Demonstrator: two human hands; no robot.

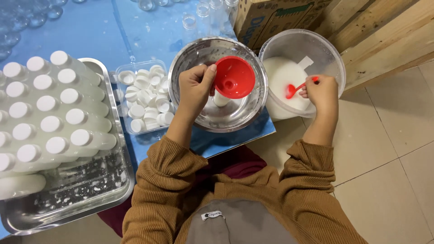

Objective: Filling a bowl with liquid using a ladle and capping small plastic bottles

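The left hand [195,86] is closed around the rim of a red funnel [234,77], thumb and fingers pinching its left edge. The funnel sits in the mouth of a small white bottle [221,100] that stands inside a steel bowl [184,63]. The bowl rests at the front right corner of the blue table [95,31], its rim just short of the table's front edge.

The right hand [322,90] is closed on the handle of a red spoon [296,88], whose bowl hangs over the white liquid in a clear tub [332,56]. The tub stands past the table's right edge, touching the steel bowl's rim, with a wooden wall [384,40] close on its far side. A tiled floor [398,158] lies open to the right of the person.

Left of the bowl, just beside it, a clear tray [123,68] holds loose white caps [147,97]. Further left a steel pan [97,190] carries capped white bottles [58,122] lying in rows; its near part shows bare wet metal and it overhangs the table's front edge. Empty glass jars [27,18] crowd the far left of the table, and clear uncapped bottles [190,22] stand behind the bowl. A brown cardboard box [271,16] with green and blue print stands at the far right corner, behind the tub.
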